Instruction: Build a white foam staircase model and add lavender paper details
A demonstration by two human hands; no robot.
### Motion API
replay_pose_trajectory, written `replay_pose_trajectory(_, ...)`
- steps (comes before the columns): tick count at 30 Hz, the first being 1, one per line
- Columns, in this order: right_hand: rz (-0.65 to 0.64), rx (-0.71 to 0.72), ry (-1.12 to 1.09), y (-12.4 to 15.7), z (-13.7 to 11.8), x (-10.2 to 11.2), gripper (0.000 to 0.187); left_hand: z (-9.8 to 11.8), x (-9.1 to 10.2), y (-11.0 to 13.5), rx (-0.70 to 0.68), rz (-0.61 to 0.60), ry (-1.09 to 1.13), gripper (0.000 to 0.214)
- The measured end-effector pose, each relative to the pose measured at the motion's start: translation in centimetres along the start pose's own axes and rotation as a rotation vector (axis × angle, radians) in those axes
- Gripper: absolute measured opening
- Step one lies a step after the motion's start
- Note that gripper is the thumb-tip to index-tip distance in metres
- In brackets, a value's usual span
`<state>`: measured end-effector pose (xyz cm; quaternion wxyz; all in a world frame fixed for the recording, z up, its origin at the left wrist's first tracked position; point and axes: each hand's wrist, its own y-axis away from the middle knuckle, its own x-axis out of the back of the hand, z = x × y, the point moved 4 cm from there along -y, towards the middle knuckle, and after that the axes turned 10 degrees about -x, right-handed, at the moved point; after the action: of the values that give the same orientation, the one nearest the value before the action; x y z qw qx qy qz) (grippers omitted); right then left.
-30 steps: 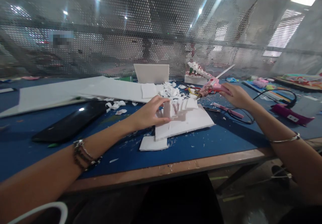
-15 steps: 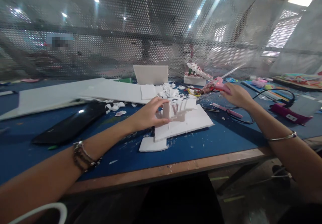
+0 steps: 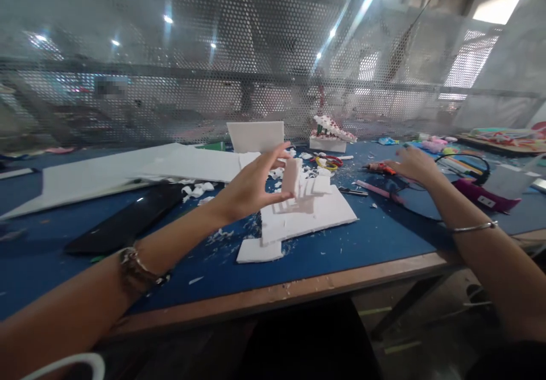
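My left hand (image 3: 258,184) pinches a small white foam block (image 3: 290,178) between thumb and fingers. It is above a white foam board (image 3: 307,218) that carries thin upright foam strips (image 3: 318,186). Under the board's near left corner lies a smaller foam piece (image 3: 259,251). My right hand (image 3: 413,165), blurred, has its fingers apart over the table on the right. Just left of its thumb, the glue gun (image 3: 381,168) lies on the blue mat, its rear hidden by the hand.
Foam scraps (image 3: 198,189) litter the mat. Large foam sheets (image 3: 170,161) and a black case-like object (image 3: 128,221) lie left. A pink stick (image 3: 377,190), a cutter (image 3: 353,191), a black cable (image 3: 420,215) and a purple pouch (image 3: 486,196) are right. A decorated foam model (image 3: 328,132) stands behind.
My right hand has lowered the glue gun to the mat and opened at its rear. My left hand has moved slightly up and right with the foam block.
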<state>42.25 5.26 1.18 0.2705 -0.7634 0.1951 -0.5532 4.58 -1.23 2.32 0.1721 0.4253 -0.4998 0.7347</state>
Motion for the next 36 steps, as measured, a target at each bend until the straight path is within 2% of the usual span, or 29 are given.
replay_pose_trajectory(2,0.043,0.021,-0.007,0.3,-4.2,1.2,0.038,0.4,0.3,-0.9,-0.014,0.031,0.04,0.087)
replay_pose_trajectory(3,0.04,0.076,-0.045,0.7,-6.7,1.7,0.041,0.7,0.3,-1.5,-0.027,0.044,0.058,0.088)
replay_pose_trajectory(5,0.026,0.342,-0.203,1.8,-12.1,2.8,0.049,1.2,0.2,-2.6,-0.064,0.061,0.091,0.09)
replay_pose_trajectory(6,0.01,0.46,-0.24,2.4,-14.3,3.2,0.046,1.6,0.2,-3.1,-0.087,0.068,0.108,0.09)
replay_pose_trajectory(9,0.024,0.682,-0.265,3.4,-17.9,3.4,0.041,2.8,-0.1,-4.3,-0.149,0.076,0.16,0.092)
replay_pose_trajectory(11,0.033,0.743,-0.272,3.6,-18.2,3.2,0.036,3.5,-0.1,-4.9,-0.167,0.075,0.195,0.09)
replay_pose_trajectory(13,0.08,0.742,-0.312,3.7,-17.8,3.1,0.028,4.0,-0.1,-5.2,-0.169,0.079,0.245,0.086)
replay_pose_trajectory(16,0.195,0.677,-0.419,3.8,-17.3,3.8,0.02,4.3,-0.2,-5.8,-0.147,0.077,0.417,0.074)
replay_pose_trajectory(18,0.217,0.59,-0.515,3.9,-17.3,4.1,0.017,4.2,-0.5,-6.2,-0.117,0.048,0.568,0.058)
replay_pose_trajectory(20,0.154,0.462,-0.634,3.9,-17.4,3.9,0.019,3.9,-0.9,-6.6,-0.081,0.022,0.664,0.045)
replay_pose_trajectory(23,-0.047,0.275,-0.836,3.7,-17.4,2.7,0.022,3.3,-1.1,-6.9,-0.001,0.054,0.665,0.034)
replay_pose_trajectory(25,-0.139,0.217,-0.955,3.7,-17.3,1.9,0.028,3.2,-1.2,-7.1,0.053,0.079,0.638,0.03)
replay_pose_trajectory(27,-0.164,0.207,-1.009,3.8,-17.1,1.6,0.039,3.2,-1.3,-7.1,0.088,0.077,0.611,0.027)
replay_pose_trajectory(29,-0.129,0.219,-0.963,3.9,-16.9,1.8,0.053,3.2,-1.3,-7.2,0.11,0.072,0.588,0.023)
replay_pose_trajectory(32,0.001,0.327,-0.699,4.2,-16.8,2.9,0.067,2.9,-1.3,-7.2,0.126,0.072,0.558,0.023)
replay_pose_trajectory(36,0.106,0.531,-0.331,4.5,-17.3,4.0,0.048,2.5,-1.7,-7.3,0.079,0.013,0.525,0.027)
